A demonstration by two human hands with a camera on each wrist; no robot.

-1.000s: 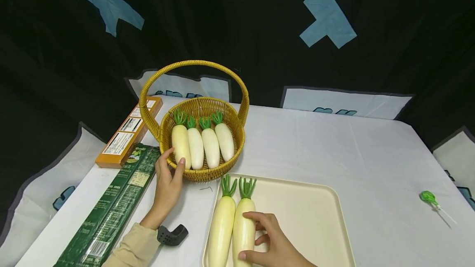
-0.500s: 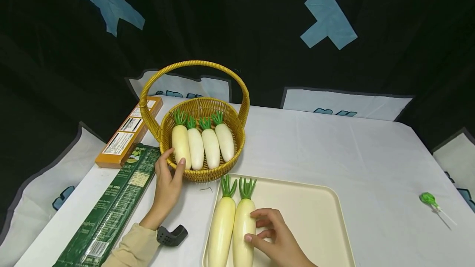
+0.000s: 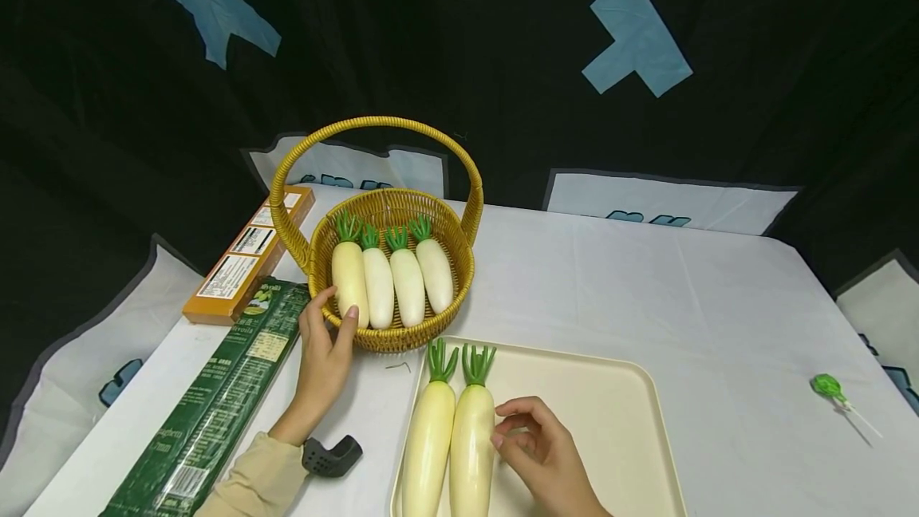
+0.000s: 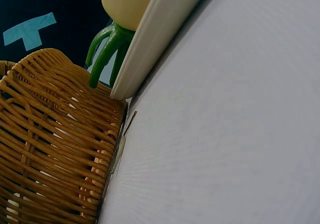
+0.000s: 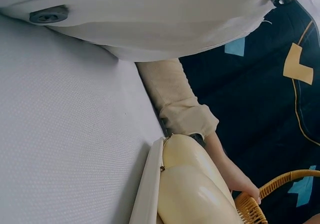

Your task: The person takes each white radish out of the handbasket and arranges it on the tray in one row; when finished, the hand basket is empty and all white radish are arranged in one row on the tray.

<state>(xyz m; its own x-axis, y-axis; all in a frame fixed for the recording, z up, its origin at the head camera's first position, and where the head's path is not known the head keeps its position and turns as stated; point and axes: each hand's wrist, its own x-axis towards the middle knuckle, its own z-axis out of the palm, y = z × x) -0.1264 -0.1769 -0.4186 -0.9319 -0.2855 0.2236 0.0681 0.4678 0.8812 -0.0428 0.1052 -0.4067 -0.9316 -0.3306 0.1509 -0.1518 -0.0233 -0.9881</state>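
Note:
Two long pale white radishes [image 3: 471, 453] with green tops lie side by side at the left of a cream tray [image 3: 589, 389]. My right hand [image 3: 549, 453] is just right of the nearer-right radish, fingers loosely bent, holding nothing; whether the fingertips still touch it, I cannot tell. My left hand [image 3: 325, 357] grips the front-left rim of a woven basket [image 3: 459, 294], thumb over the edge. Several smaller white radishes [image 3: 408, 286] lie in the basket, tops pointing away. The left wrist view has the basket's side [image 4: 55, 144] and a green top [image 4: 112, 49] by the tray's edge.
Left of the basket lie a green spaghetti packet [image 3: 215, 397] and an orange box [image 3: 247, 262]. A black curved piece [image 3: 333, 456] sits by the left wrist. A green lollipop [image 3: 829, 388] lies far right on the white table [image 3: 718, 317]. A black curtain hangs behind.
My right hand has let go of the right-hand radish on the tray and drawn slightly to the right. The left hand and basket have stayed in place.

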